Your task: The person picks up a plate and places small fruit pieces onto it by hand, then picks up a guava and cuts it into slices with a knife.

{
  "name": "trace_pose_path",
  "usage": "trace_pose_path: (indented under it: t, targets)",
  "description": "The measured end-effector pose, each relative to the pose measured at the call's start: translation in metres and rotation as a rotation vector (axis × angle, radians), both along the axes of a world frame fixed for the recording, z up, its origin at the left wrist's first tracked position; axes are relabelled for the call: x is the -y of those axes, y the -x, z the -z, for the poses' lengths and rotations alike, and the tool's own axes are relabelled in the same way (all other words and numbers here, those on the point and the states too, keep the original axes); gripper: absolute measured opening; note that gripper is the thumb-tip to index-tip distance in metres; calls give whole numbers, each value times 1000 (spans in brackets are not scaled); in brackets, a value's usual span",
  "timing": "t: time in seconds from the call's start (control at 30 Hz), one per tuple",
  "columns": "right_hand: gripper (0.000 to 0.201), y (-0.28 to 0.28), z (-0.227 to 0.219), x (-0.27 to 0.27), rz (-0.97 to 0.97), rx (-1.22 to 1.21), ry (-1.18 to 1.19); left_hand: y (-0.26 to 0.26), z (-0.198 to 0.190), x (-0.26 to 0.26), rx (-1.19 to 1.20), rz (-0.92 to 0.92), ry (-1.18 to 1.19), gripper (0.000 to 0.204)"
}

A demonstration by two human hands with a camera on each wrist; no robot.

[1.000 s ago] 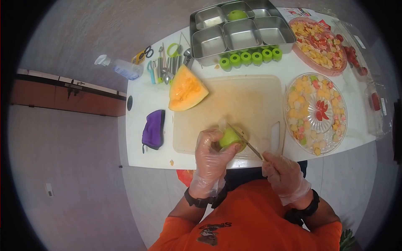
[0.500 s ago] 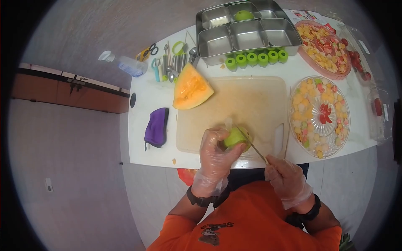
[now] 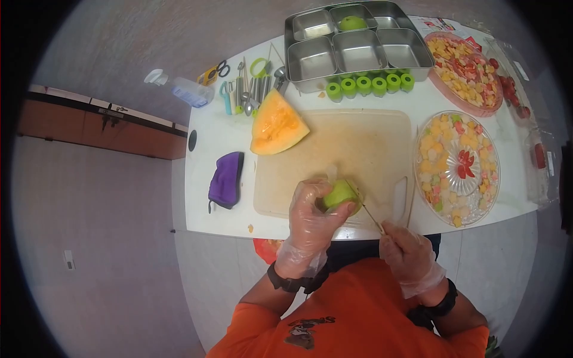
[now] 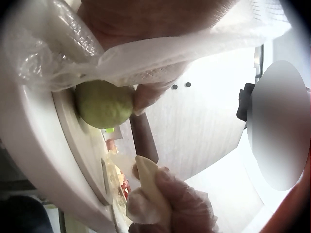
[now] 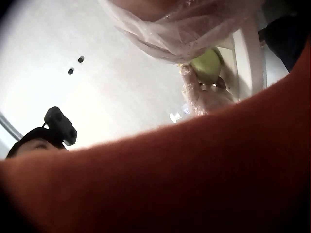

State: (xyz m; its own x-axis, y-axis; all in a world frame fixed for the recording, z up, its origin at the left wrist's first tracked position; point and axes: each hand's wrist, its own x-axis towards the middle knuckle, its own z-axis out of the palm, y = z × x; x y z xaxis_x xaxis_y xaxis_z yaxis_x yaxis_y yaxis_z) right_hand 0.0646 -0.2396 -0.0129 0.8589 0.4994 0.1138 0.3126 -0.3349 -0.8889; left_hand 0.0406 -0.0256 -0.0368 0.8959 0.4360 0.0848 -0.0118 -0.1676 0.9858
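My gloved left hand grips a round green fruit above the front of the cutting board. In the left wrist view, the smooth rounded side of the fruit shows below the glove. My gloved right hand holds a knife by its pale handle. The blade slants up from the right hand and meets the right side of the fruit; the fruit and fingers partly hide its edge and tip. A wedge of orange melon lies on the board's left corner.
Behind the board stands a steel tray of compartments, one holding another green fruit, with green-topped cutters before it. Fruit-filled platters stand to the right. Left are metal tools, a purple pouch and a spray bottle.
The whole table scene has shifted slightly right in the head view. The knife blade has moved along the fruit toward its right side, while both hands keep their holds.
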Motion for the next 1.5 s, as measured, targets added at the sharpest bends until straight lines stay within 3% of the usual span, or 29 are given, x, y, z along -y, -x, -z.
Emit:
trace_pose_path:
  t: [0.13,0.2,0.4,0.63,0.93,1.0,1.2,1.27,1.43,1.5]
  targets:
    - [23,-1,-5,-2,-4,-59,34,-1,0,-1,-9,6,-7,43]
    - [21,-1,2,-6,24,90,24,-2,0,-1,-7,8,-7,44]
    - [23,-8,6,-12,1,135,33,-3,2,-5,2,22,-93,42]
    - [22,-7,-2,-12,-4,72,23,-7,-7,-5,-49,-14,21,39]
    - [22,-8,5,-9,2,237,65,-8,-8,-5,-58,22,69,38]
    - [21,-14,3,-16,-8,109,73,-6,-5,-11,-26,29,-3,38]
    - [18,-20,-3,-20,-60,136,124,-7,-7,-11,-42,43,52,39]
    - [17,-8,-1,-11,-22,152,124,-8,-12,-8,-55,30,246,39]
    - [15,-7,-3,-9,22,71,139,-9,-8,-9,-46,54,159,38]
    - [13,-14,0,-14,-54,224,161,-9,-8,-9,-61,53,177,39]
